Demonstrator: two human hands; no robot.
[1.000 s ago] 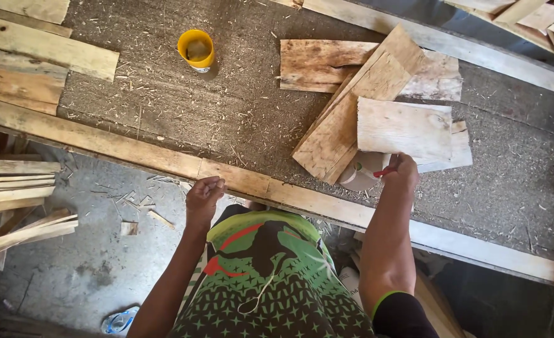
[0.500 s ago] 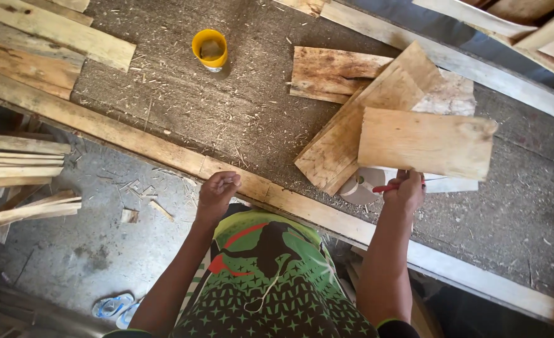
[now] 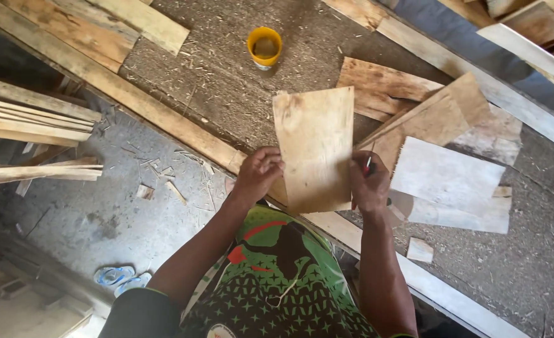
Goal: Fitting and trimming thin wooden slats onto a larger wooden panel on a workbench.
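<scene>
— Hands first, please: what do they hold?

— Both hands hold one thin plywood board (image 3: 315, 147). The left hand (image 3: 257, 175) is closed on the lower left edge of this board, with the fingers curled over the front. The right hand (image 3: 369, 185) is closed on the lower right edge, and it holds also a small red pencil (image 3: 369, 164) against the wood.

— Where is the board?

— It is lifted over the table (image 3: 227, 94), standing on its short side, just in front of the person's chest. Its top end points toward the yellow cup (image 3: 264, 47), but the two are well apart.

— What lies near the board?

— To the right of the board there is a pile of plywood pieces (image 3: 446, 144), some brown and some pale, one over the other. One small pale offcut (image 3: 419, 250) lies lower right of the board, near the right forearm. A long wooden rail (image 3: 133, 100) runs along the table edge and passes behind the lower end of the board. Far to the left of the board, a bundle of wooden slats (image 3: 32, 125) sticks out over the floor (image 3: 101, 213). On the floor, lower left of the board, lies a pair of sandals (image 3: 121, 278).
</scene>
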